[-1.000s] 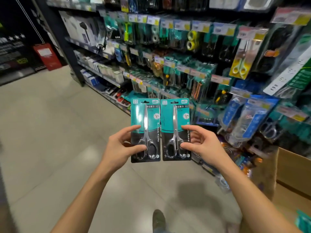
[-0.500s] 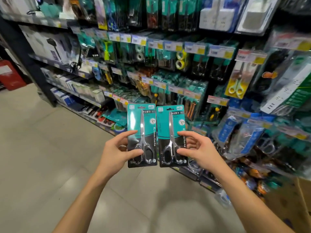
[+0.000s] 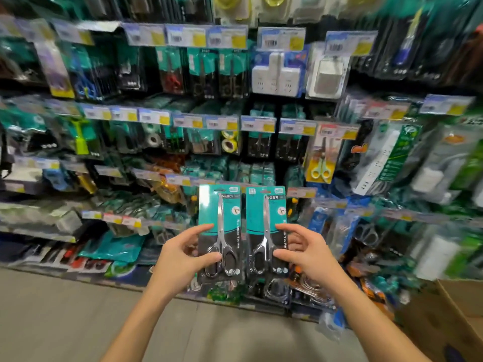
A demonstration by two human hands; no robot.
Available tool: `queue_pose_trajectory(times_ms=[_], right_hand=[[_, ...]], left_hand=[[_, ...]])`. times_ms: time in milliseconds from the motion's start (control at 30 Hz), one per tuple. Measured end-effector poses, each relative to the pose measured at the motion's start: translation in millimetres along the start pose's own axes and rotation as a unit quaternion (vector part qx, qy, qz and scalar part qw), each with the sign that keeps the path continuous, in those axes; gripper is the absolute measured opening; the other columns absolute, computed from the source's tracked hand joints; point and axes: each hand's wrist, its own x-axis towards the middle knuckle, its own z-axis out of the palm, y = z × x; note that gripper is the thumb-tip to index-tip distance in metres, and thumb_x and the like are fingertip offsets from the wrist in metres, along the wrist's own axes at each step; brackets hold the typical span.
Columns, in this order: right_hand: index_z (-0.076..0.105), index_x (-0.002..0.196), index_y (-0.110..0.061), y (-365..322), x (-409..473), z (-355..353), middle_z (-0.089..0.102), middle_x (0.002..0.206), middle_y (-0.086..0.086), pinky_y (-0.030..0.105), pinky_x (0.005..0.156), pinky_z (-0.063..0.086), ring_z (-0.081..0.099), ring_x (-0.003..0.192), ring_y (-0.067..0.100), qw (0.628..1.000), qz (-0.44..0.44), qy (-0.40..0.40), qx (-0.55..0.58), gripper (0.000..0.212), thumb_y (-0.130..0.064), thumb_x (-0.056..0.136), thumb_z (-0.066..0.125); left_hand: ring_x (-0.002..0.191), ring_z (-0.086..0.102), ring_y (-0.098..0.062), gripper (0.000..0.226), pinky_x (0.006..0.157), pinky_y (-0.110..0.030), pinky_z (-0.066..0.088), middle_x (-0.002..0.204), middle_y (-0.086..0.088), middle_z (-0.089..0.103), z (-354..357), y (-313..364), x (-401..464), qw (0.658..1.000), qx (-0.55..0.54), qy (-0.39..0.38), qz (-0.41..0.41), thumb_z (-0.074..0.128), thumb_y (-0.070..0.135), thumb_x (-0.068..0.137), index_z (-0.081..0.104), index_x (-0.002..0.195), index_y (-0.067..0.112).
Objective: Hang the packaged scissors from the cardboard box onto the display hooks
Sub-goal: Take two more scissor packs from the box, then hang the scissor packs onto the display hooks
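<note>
Two teal-and-black packs of silver scissors are held upright side by side in front of the display wall. My left hand (image 3: 183, 254) pinches the left pack (image 3: 219, 218) by its lower left edge. My right hand (image 3: 303, 253) pinches the right pack (image 3: 265, 218) by its lower right edge. Behind them, similar teal scissor packs (image 3: 218, 69) hang on hooks in the upper rows. The cardboard box (image 3: 449, 322) sits on the floor at the lower right, only its corner in view.
Rows of hooks with price tags (image 3: 258, 124) carry tools, tape rolls, white power adapters (image 3: 277, 74) and yellow-handled scissors (image 3: 320, 171). Loose packaged goods crowd the bottom shelf (image 3: 274, 291). Grey floor (image 3: 65, 314) lies between me and the shelves.
The view has swung right and up to face the display wall squarely. Both hands still hold their packs, now slightly further apart, and the box corner has come back into view.
</note>
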Motion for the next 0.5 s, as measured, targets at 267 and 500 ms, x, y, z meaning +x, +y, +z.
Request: queue_pose_trajectory(times_ms=[267,500], right_hand=[[0.064,0.118,-0.027,-1,12,2,0.034,0.063,-0.012,0.018,0.054,0.034,0.029,0.054,0.011,0.994,0.044,0.087,-0.041,0.049,-0.006,0.077,0.08],[0.065,0.115,-0.029,12,56,-21,0.025,0.072,-0.003,0.025,0.062,0.031,0.029,0.06,0.01,0.99,0.038,0.129,-0.045,0.047,-0.003,0.078,0.078]], left_hand=[[0.1,0.055,0.009,0.056,0.077,-0.006,0.041,0.112,0.025,0.061,-7,-17,69,0.997,-0.029,-0.074,0.021,0.088,0.018,0.066,0.065,0.111,0.043],[0.118,0.048,-0.001,0.059,0.097,-0.017,0.039,0.123,0.021,0.057,15,-20,127,0.991,-0.04,-0.124,0.019,0.085,0.017,0.07,0.063,0.119,0.042]])
